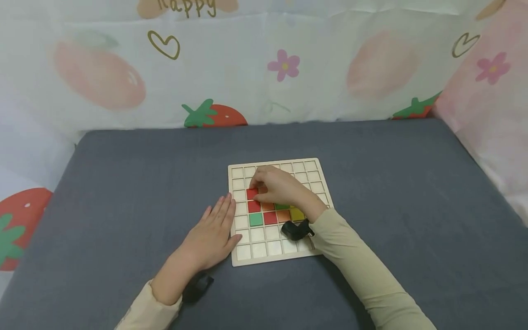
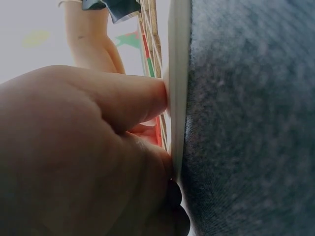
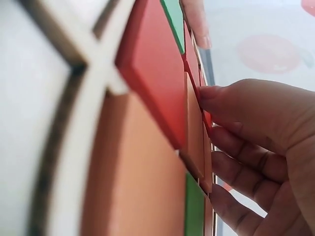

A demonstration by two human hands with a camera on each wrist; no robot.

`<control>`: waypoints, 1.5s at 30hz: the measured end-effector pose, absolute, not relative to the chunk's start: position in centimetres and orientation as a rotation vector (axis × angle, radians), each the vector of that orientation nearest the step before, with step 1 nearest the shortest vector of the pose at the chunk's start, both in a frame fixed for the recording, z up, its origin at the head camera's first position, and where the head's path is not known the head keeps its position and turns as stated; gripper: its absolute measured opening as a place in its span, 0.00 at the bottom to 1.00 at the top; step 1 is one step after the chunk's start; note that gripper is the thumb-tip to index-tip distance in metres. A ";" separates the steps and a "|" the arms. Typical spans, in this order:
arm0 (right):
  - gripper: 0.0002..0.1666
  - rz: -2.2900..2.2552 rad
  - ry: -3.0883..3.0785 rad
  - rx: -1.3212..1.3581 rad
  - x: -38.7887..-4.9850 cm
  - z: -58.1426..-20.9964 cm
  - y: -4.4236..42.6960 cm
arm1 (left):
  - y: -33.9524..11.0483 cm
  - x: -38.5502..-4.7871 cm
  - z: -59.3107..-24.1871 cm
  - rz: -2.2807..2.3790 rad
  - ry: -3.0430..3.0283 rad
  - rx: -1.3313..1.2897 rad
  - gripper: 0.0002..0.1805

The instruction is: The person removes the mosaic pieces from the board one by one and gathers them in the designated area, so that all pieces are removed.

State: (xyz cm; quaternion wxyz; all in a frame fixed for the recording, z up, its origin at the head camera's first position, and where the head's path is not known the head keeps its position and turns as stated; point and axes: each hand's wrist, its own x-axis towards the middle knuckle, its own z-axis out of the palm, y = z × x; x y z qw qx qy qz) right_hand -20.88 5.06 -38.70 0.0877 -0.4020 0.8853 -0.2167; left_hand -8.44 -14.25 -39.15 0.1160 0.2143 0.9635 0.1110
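The board lies on the grey table near its middle, well apart from the far edge and turned slightly. The left hand rests at the board's left edge, its fingers straight and gripping nothing; its thumb touches the board near the near left corner.

The right hand reaches across from the board's near right corner, thumb and forefinger pinched on the top red tile. This tile is in the second column from the left edge, third row from the far edge; whether it is fully seated cannot be told.

In the next row nearer are the middle red tile, the upper orange tile and the upper green tile, the last two partly covered. Below that run the lower green tile, lower red tile, lower orange tile and yellow tile.

Beyond the table's far edge hangs a printed cloth.
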 end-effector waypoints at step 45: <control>0.11 -1.382 2.274 -0.960 -21.1 -38.2 8.5 | -13.9 -8.7 -39.3 0.314 2.808 0.573 0.42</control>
